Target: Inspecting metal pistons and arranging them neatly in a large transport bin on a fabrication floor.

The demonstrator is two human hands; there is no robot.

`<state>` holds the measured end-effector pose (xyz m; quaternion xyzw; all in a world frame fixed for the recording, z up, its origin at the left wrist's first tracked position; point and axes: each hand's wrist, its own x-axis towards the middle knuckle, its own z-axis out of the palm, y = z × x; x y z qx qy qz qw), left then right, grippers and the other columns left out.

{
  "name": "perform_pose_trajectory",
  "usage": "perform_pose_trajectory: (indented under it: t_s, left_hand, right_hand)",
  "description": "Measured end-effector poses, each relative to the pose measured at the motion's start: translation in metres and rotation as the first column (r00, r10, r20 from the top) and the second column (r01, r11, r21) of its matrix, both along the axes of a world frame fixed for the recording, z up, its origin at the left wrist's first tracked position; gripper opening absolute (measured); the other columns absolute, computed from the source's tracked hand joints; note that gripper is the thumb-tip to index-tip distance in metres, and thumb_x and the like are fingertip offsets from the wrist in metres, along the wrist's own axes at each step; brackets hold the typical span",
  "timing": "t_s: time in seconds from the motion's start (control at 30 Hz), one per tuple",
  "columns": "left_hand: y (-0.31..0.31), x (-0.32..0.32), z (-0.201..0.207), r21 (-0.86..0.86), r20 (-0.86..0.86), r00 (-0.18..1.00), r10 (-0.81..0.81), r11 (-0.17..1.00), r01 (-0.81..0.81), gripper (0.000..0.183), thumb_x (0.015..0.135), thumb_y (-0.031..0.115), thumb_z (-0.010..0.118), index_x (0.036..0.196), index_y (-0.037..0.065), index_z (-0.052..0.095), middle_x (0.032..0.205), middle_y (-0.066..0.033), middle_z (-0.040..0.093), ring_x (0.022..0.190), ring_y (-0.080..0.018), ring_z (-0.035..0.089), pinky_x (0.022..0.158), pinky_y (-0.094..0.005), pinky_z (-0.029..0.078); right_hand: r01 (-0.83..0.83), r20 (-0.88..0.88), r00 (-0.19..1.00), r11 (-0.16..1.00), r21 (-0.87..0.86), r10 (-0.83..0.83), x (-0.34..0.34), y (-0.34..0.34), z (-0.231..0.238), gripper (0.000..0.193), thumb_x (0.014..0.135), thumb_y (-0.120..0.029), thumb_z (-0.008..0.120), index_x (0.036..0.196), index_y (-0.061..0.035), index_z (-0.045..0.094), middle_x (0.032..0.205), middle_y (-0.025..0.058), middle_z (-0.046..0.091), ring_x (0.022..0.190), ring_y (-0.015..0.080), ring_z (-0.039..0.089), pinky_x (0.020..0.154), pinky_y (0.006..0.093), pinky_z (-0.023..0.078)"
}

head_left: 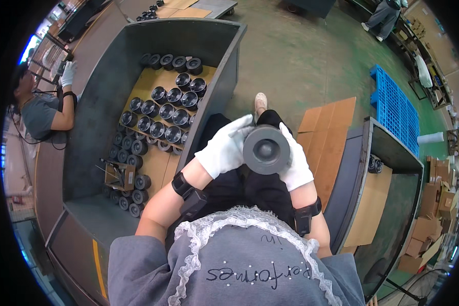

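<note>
In front of my lap I hold a dark grey round part (266, 149), thick like a wheel, with a dished hollow in its middle. My left hand (223, 147), in a white glove, is closed against its left side. On its right side my right hand (297, 166), gloved in white too, grips the edge, with some fingers hidden behind the part. To my left stands a deep grey metal bin (227, 76). Similar round parts (173, 96) sit in rows on cardboard (202, 76) inside it, several showing shiny hollow tops.
An open cardboard box (120, 176) with thin tools stands among the parts. To my right are a cardboard sheet (327, 135), a second grey bin (370, 153) holding a few parts, and a blue pallet (395, 109). Another person (48, 109) works beyond the left bin; one more (385, 20) stands far right.
</note>
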<state>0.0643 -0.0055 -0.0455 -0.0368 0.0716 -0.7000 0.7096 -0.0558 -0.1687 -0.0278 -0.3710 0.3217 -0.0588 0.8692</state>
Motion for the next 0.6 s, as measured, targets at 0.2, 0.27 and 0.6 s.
perform_pose_trajectory:
  t_s: [0.2, 0.27, 0.6]
  left_hand:
    - [0.002, -0.007, 0.076, -0.297, 0.894, -0.446, -0.041, 0.69, -0.66, 0.012, 0.092, 0.011, 0.068, 0.099, 0.002, 0.07, 0.091, -0.0136, 0.067, 0.087, -0.025, 0.065, 0.08, -0.0333, 0.051]
    - [0.0, -0.005, 0.095, -0.532, 0.536, -0.833, -0.139, 0.71, -0.461, 0.018, 0.083, 0.021, 0.074, 0.09, 0.005, 0.071, 0.092, -0.0116, 0.067, 0.088, -0.0309, 0.065, 0.08, -0.0398, 0.052]
    - [0.021, -0.03, 0.051, -0.262, 0.728, -0.622, -0.29, 0.72, -0.642, 0.018, 0.095, 0.016, 0.064, 0.102, 0.001, 0.071, 0.1, -0.0169, 0.069, 0.098, -0.0354, 0.066, 0.093, -0.0404, 0.051]
  right_hand:
    - [-0.203, 0.39, 0.916, 0.951, 0.232, 0.101, 0.01, 0.007, 0.004, 0.075, 0.103, -0.062, 0.041, 0.15, -0.0028, 0.042, 0.148, 0.0133, 0.051, 0.135, 0.0273, 0.05, 0.116, 0.0468, 0.035]
    - [-0.362, 0.499, 0.863, 0.786, 0.501, 0.08, 0.009, 0.021, 0.008, 0.084, 0.098, -0.07, 0.045, 0.153, -0.006, 0.037, 0.152, 0.0135, 0.046, 0.136, 0.0305, 0.049, 0.115, 0.0502, 0.037]
    - [-0.188, 0.485, 0.874, 0.945, 0.266, 0.037, 0.007, 0.03, -0.012, 0.064, 0.099, -0.049, 0.061, 0.149, -0.0125, 0.044, 0.144, 0.0058, 0.054, 0.132, 0.0219, 0.052, 0.116, 0.0425, 0.038]
